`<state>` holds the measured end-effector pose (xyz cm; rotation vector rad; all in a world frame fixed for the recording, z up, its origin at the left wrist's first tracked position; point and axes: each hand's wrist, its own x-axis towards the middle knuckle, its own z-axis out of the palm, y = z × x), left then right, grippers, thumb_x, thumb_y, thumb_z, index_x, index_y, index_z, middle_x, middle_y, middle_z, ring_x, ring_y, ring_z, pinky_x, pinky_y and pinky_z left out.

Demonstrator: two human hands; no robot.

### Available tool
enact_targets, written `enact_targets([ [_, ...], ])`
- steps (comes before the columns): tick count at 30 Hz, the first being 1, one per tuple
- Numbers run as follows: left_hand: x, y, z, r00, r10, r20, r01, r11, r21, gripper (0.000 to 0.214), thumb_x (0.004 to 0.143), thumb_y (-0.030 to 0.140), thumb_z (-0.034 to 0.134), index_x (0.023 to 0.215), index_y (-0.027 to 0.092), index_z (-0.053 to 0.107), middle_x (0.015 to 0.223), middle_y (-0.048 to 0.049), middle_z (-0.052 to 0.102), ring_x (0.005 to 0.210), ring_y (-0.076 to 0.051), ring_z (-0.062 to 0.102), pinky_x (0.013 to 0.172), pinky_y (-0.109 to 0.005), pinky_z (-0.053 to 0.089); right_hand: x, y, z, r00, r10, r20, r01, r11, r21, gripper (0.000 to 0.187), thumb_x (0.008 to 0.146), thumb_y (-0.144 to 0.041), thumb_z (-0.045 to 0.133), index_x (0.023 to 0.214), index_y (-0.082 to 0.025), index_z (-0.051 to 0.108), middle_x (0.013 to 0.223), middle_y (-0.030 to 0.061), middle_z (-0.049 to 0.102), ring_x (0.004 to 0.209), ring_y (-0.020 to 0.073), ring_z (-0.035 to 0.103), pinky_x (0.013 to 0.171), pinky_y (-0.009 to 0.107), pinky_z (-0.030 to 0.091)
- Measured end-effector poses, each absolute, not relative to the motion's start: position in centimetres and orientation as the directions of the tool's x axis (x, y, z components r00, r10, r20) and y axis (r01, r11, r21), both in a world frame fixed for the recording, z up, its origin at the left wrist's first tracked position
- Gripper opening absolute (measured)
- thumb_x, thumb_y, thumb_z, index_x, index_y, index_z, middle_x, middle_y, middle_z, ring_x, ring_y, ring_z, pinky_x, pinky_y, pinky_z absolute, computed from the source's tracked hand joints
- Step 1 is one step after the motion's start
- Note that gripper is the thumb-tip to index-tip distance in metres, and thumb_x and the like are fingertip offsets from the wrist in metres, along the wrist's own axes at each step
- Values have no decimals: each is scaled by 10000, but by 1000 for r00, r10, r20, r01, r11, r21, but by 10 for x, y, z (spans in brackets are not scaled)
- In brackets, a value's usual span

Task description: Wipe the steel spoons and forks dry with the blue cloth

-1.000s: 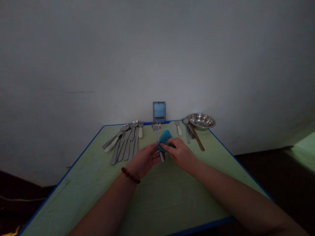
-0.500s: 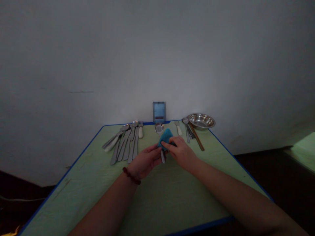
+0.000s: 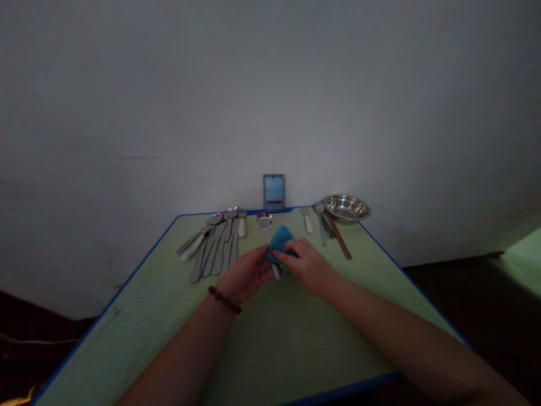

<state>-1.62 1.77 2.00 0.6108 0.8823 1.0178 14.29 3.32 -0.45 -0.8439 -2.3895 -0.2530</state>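
Note:
My left hand (image 3: pixel 247 276) curls beneath a metal spoon (image 3: pixel 264 222), and its fingers seem to grip the spoon's pale handle. A teal cloth (image 3: pixel 281 242) wraps the spoon's neck, held between the spoon and my right hand (image 3: pixel 306 265). My right fingers press on top of the cloth. The spoon's bowl sticks out up and left of the cloth, while the handle end shows below it. Part of the handle is hidden by the cloth and my fingers. A dark bead bracelet (image 3: pixel 224 299) circles my left wrist.
Knives, spoons and a fork (image 3: pixel 215 248) lie in a row at the far left of the green, blue-edged table (image 3: pixel 140 265). At the far right are a steel bowl (image 3: pixel 346 208), wooden chopsticks (image 3: pixel 337 241) and more cutlery. A blurred upright rectangular object (image 3: pixel 274 193) stands behind the table.
The spoon's bowl has swung left and the teal cloth has shifted slightly left along it. Both hands remain on the spoon and cloth.

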Motion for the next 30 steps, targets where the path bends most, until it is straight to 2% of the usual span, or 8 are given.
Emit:
enact_targets([
  [6, -17, 20, 16, 243, 913, -326, -411, 402, 818, 156, 772, 161, 451, 821, 125, 595, 780, -49, 643, 584, -100, 584, 547, -226, 486, 142, 32, -3, -677, 477, 560, 596, 802, 37, 290, 826, -185, 381, 1075, -179, 529, 876, 66, 488, 797, 160, 384, 749, 285, 374],
  [11, -19, 21, 16, 260, 912, -318, -378, 399, 835, 169, 760, 227, 483, 887, 148, 562, 830, -55, 629, 621, -112, 585, 538, -230, 491, 141, 30, -1, -695, 471, 543, 589, 807, 54, 286, 825, -184, 385, 1069, -181, 534, 862, 62, 488, 779, 155, 385, 738, 279, 379],
  [20, -19, 21, 17, 156, 930, -333, -382, 368, 848, 39, 757, 176, 489, 795, 180, 486, 702, -5, 597, 549, -96, 573, 462, -202, 476, 141, 27, -1, -716, 436, 545, 562, 823, 79, 287, 830, -194, 375, 1070, -198, 532, 866, 60, 482, 780, 157, 386, 719, 277, 396],
  [30, -20, 23, 16, 113, 936, -334, -370, 351, 860, 29, 757, 155, 477, 777, 176, 482, 638, 9, 573, 493, -98, 564, 392, -191, 461, 141, 26, -1, -732, 386, 562, 522, 847, 98, 283, 827, -185, 377, 1063, -172, 534, 861, 65, 476, 778, 163, 370, 721, 275, 394],
])
